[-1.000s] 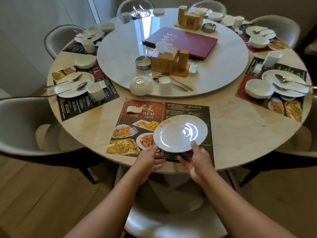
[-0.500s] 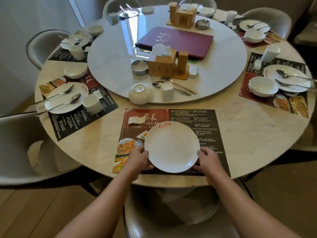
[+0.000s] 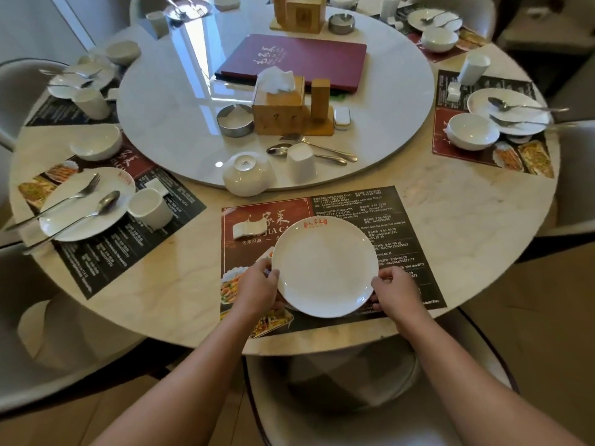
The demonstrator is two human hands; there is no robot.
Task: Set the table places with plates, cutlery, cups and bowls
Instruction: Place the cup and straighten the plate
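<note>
A white plate (image 3: 325, 265) with a red mark on its far rim lies on the dark paper placemat (image 3: 380, 217) at the near table edge. My left hand (image 3: 257, 289) grips its left rim and my right hand (image 3: 396, 292) grips its right rim. Beyond the mat, on the edge of the turntable (image 3: 180, 123), stand an upturned white bowl (image 3: 246, 175) and an upturned white cup (image 3: 301, 162), with a spoon (image 3: 280, 150) and a fork (image 3: 322, 146) lying behind them. A small white rest (image 3: 248, 228) sits on the mat's far left.
Set places with plates, cutlery, bowls and cups lie at the left (image 3: 87, 204) and right (image 3: 508, 112), more at the back. The turntable carries a wooden tissue box (image 3: 280, 104), a metal ashtray (image 3: 235, 120) and a maroon menu (image 3: 296, 61). A chair (image 3: 354, 397) stands below me.
The plate went from tilted and held near its front edge to flat on the placemat. My hands moved out to its left and right rims, and the view came closer.
</note>
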